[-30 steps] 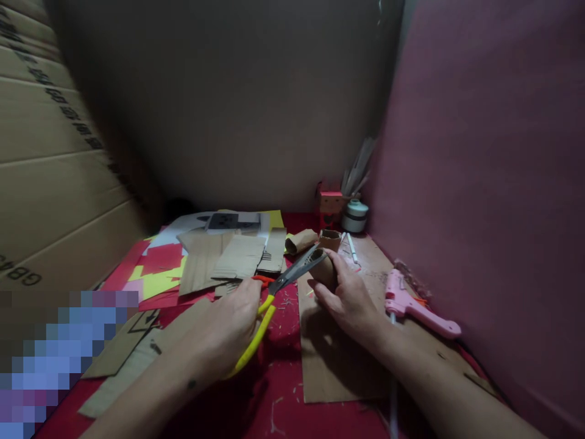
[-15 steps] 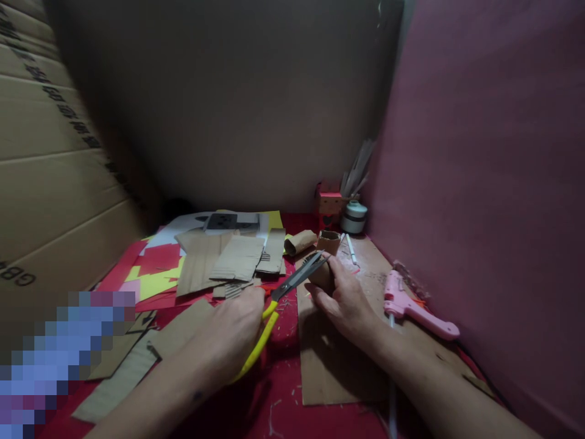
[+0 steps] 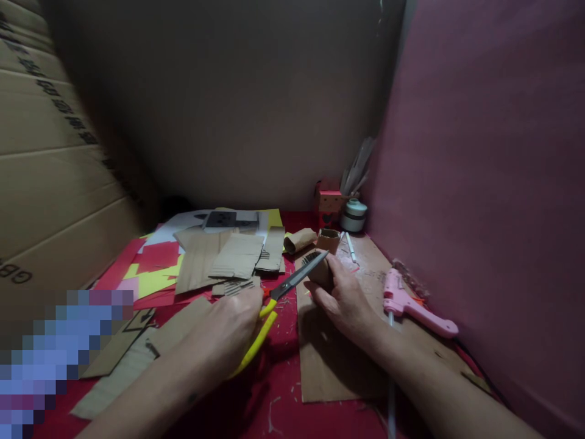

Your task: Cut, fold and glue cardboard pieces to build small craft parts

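My left hand (image 3: 240, 317) is closed round the yellow handles of a pair of scissors (image 3: 287, 285). Their grey blades lie together and point up and to the right, over the open end of a small cardboard tube (image 3: 323, 274). Around that tube my right hand (image 3: 345, 296) is wrapped, thumb on the near side. Strips or fringe show at the tube's end near the blades; fine detail is too dark to tell. Below both hands lies a flat cardboard sheet (image 3: 326, 372) on a red cloth (image 3: 269, 390).
A pink glue gun (image 3: 418, 311) rests on the right, its clear stick pointing toward me. Cardboard pieces (image 3: 237, 256) and coloured paper (image 3: 158, 257) cover the left. Two cardboard rolls (image 3: 300, 240), a small box figure (image 3: 329, 204) and a pale jar (image 3: 353, 216) stand behind. Walls rise both sides.
The scissor blades have come together at the tube's end; they were apart half a second ago. Both hands stay in nearly the same place.
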### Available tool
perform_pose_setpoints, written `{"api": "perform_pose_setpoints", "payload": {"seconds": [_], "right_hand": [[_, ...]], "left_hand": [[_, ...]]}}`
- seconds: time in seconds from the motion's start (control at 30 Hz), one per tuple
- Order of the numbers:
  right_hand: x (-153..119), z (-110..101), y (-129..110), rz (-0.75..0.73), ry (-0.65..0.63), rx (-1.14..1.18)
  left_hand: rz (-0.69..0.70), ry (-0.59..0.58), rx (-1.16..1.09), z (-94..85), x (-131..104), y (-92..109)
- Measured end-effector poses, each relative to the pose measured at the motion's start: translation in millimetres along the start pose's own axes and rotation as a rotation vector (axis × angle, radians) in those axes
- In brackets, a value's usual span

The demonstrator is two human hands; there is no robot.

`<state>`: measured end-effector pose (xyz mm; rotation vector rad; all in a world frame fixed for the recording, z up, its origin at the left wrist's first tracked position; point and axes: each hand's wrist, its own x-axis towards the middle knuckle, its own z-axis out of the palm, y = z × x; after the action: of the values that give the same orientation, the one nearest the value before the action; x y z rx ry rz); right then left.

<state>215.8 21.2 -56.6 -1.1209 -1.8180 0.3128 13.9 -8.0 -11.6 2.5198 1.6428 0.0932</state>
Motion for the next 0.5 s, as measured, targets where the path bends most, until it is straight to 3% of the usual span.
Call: {"api": "perform_pose_setpoints", "payload": {"seconds": [0.13, 0.27, 0.5], "right_hand": [[0.4, -0.2, 0.1, 0.008, 0.026, -0.033], [0.6, 0.1, 1.2, 0.013, 0.044, -0.059], [0.4, -0.2, 0.9, -0.022, 0.025, -0.028]], "left_hand": [[0.069, 0.067, -0.047, 4.1, -0.1, -7.6], [0.021, 0.134, -0.105, 4.6, 1.7, -14.2], [-0.041, -0.027, -0.064, -3.8, 0.8, -4.1]]}}
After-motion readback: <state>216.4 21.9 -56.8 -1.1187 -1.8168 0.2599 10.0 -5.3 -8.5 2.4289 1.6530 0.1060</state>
